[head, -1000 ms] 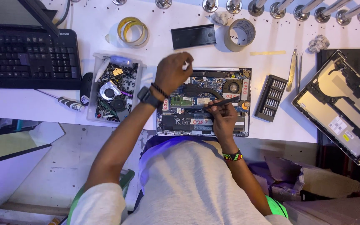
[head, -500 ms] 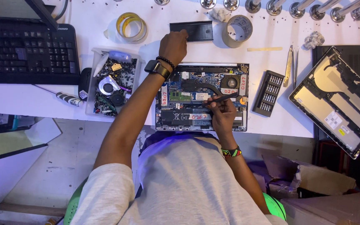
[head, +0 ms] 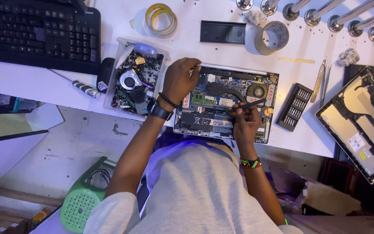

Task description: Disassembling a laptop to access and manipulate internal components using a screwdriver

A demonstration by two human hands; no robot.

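An opened laptop base (head: 221,108) lies on the white table with its boards, fan and heat pipe exposed. My left hand (head: 180,80), with a black watch on the wrist, sits on the base's far left corner, fingers curled over the edge. My right hand (head: 245,121), with a beaded bracelet on the wrist, is over the middle of the base. It is closed on a thin black tool (head: 249,105) that points right toward the round fan (head: 257,91).
A clear tray of loose parts (head: 135,80) and a black mouse (head: 105,73) lie left of the laptop. Farther left are a screwdriver (head: 83,88) and a keyboard (head: 35,30). A bit set (head: 295,106), tweezers (head: 319,80) and the removed bottom cover (head: 360,121) lie right. Tape rolls (head: 275,37) sit behind.
My left hand reached back toward the black block behind the laptop, then came down onto the base's far left corner. My right hand stayed on the black tool.
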